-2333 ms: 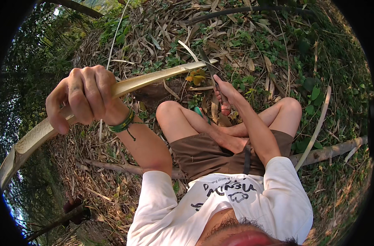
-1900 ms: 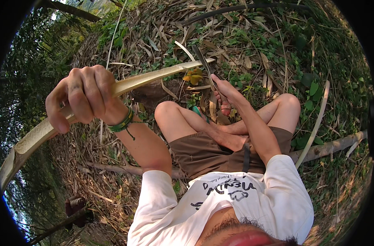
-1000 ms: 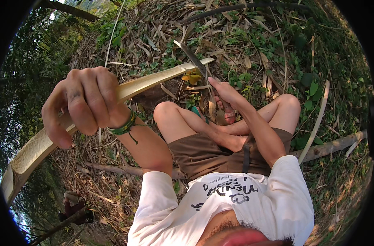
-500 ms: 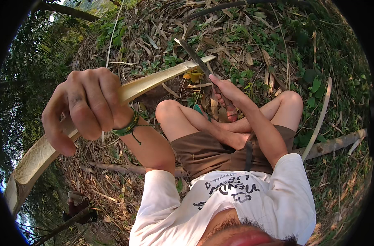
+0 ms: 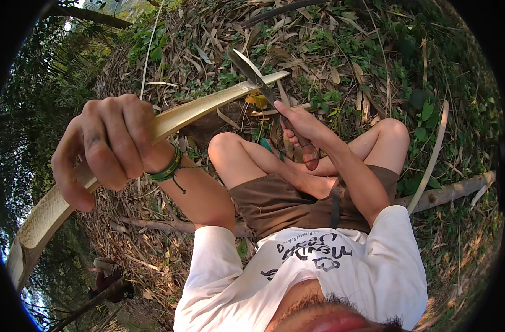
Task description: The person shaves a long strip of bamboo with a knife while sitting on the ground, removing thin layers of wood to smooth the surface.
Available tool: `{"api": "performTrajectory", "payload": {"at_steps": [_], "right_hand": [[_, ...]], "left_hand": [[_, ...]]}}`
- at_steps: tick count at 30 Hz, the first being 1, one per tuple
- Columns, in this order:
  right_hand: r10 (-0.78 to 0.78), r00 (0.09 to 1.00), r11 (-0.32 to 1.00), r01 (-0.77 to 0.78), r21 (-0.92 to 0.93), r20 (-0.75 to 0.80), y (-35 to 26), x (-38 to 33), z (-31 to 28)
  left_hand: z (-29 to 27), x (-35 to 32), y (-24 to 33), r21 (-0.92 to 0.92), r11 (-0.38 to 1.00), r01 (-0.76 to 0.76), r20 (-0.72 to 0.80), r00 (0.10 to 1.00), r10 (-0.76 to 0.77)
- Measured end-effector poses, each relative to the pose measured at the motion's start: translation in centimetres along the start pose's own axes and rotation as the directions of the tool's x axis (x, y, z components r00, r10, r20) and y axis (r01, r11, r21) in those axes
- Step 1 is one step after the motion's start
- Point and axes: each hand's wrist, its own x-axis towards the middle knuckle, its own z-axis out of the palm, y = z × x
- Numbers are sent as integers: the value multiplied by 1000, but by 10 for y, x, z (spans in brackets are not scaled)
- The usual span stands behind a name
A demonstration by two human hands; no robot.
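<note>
Apparently, on the leaf-strewn ground [image 5: 324, 41] filling most of the frame, a person [image 5: 313, 205] is sitting cross-legged and shaving wood, with a cutting stroke seeming to be partway through; the next move is probably calling for a steady hold on the left and even pressure along the blade. Counting downward in size, one stout branch [image 5: 454, 191] is lying at the right, and one long pale strip [image 5: 208, 108], the piece being worked, is slanting from the lower left up to the upper centre. One curved slat [image 5: 434, 160] is resting at the right, its lower end reaching the branch. Two hands are working: the left hand [image 5: 106, 144] is clasping the strip at the left of the frame, and the right hand [image 5: 299, 124] is gripping one knife [image 5: 268, 92] near the centre. Its blade is crossing the strip near the tip, where one thin sliver [image 5: 250, 62] is rising alongside the metal.
</note>
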Motion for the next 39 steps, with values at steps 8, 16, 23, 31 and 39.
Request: {"api": "performTrajectory", "payload": {"at_steps": [8,16,23,31,39], "right_hand": [[-48,999,999,47,-21,-23,-11,-10,5],[-98,990,991,88,-104,-100,-11,-12,6],[-49,999,998,50,32,-8,-6,-1,-10],[-61,997,997,64,42,-53,0,7,-14],[-52,998,998,53,44,-32,-5,4,-8]], "left_hand": [[-1,-4,-7,-7,999,-32,-16,999,32],[-1,-2,-7,-2,1000,-14,32,999,14],[-3,8,-12,2,1000,14,63,998,-14],[4,12,-17,10,1000,16,80,997,-17],[1,8,-13,-10,1000,-4,45,999,5]]}}
